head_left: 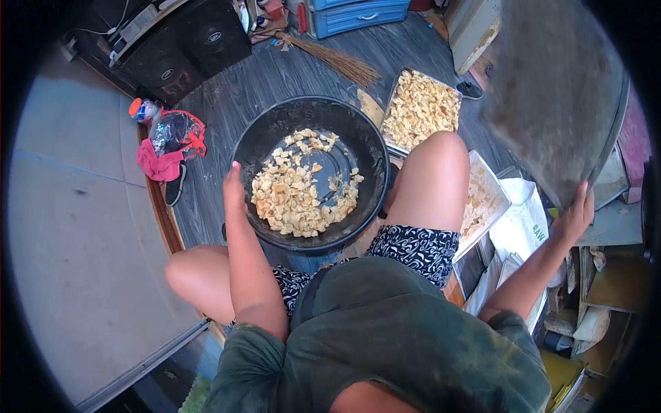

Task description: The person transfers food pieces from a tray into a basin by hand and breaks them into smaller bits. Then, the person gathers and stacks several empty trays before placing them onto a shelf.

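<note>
A black basin (322, 242) sits on the floor between my knees, with pale yellow, chip-like pieces (296, 196) inside, mostly on its left and lower side. My left hand (235, 189) is on the basin's left rim, gripping it from the outside, its fingers partly hidden. Off to the right, my right hand (575, 217) holds the lower edge of a large grey tray (558, 89), raised and tilted. Motion blurs the tray's surface, and the top of it runs out of view.
A tray of similar pieces (421, 107) lies beyond my right knee; a white tray (485, 199) with crumbs is beside my thigh. A straw broom (334, 58), dark shoe (469, 90), pink cloth (160, 164), black speakers (189, 55) and blue drawers (361, 17) surround the floor.
</note>
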A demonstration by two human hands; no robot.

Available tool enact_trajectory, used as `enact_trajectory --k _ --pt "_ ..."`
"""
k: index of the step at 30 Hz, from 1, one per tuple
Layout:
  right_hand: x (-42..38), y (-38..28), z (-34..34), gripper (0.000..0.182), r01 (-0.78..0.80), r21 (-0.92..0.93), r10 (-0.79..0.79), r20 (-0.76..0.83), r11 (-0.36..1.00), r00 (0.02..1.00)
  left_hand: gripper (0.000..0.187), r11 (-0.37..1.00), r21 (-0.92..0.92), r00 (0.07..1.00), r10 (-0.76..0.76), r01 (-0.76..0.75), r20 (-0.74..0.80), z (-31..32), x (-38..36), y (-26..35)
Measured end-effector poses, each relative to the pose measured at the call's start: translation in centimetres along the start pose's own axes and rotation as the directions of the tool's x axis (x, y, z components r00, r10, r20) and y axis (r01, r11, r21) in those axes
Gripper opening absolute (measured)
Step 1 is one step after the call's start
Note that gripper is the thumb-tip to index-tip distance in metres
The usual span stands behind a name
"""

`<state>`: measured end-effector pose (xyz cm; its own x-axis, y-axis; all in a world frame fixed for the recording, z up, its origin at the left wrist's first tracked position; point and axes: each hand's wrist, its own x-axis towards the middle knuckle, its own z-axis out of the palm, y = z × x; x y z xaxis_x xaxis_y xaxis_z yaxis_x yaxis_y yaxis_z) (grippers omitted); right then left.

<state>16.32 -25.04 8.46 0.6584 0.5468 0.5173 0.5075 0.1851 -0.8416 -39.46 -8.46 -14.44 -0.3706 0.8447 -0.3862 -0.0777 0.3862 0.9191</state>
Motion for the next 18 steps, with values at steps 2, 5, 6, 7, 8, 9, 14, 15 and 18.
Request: enact_trajectory --k 2,5,6,7,8,9,14,15,18 --pt "1.6 -0.4 3.3 0.022 0.012 0.259 -0.025 0.049 0.966 0.999 0.060 0.998 -0.019 0.998 0.065 -0.065 0.004 -0.6 0.6 0.3" --pt "1.2 -3.5 11.0 0.021 -0.141 0.416 0.061 0.201 0.898 0.978 0.062 0.988 -0.064 0.990 0.144 -0.144 0.000 -1.1 0.4 1.3" --pt "0.4 -3.9 13.8 0.020 -0.133 0.410 0.028 0.252 0.902 0.967 0.063 0.983 -0.089 0.987 0.162 -0.162 -0.001 -1.5 0.1 1.8" --pt "-0.7 -3.7 16.6 0.021 -0.194 0.411 0.046 0.343 0.891 0.938 0.063 0.982 -0.093 0.986 0.165 -0.166 -0.016 -2.1 0.0 2.1" --pt "-2.0 -2.6 19.4 0.023 -0.191 0.343 0.052 0.376 0.920 0.925 0.065 0.972 -0.166 0.985 0.172 -0.167 0.014 -2.7 0.0 2.3" --pt "-4.0 -2.2 22.3 0.025 -0.220 0.302 0.061 0.459 0.927 0.886 0.068 0.957 -0.238 0.982 0.183 -0.168 0.044 -3.3 -0.1 2.8" --pt "-15.1 0.4 33.8 0.019 -0.809 0.176 0.257 0.892 0.560 0.371 0.069 0.964 -0.264 0.992 -0.011 0.044 0.127 -6.6 -2.0 3.8" --pt "-17.2 1.1 35.5 0.020 -0.833 0.098 0.254 0.928 0.544 0.274 0.071 0.962 -0.273 0.996 0.038 -0.014 0.084 -7.0 -2.0 3.3" --pt "-23.9 4.0 39.5 0.025 -0.873 -0.036 0.241 0.966 0.486 0.095 0.059 0.987 -0.159 0.900 -0.060 -0.011 -0.432 -10.4 0.6 -1.8"
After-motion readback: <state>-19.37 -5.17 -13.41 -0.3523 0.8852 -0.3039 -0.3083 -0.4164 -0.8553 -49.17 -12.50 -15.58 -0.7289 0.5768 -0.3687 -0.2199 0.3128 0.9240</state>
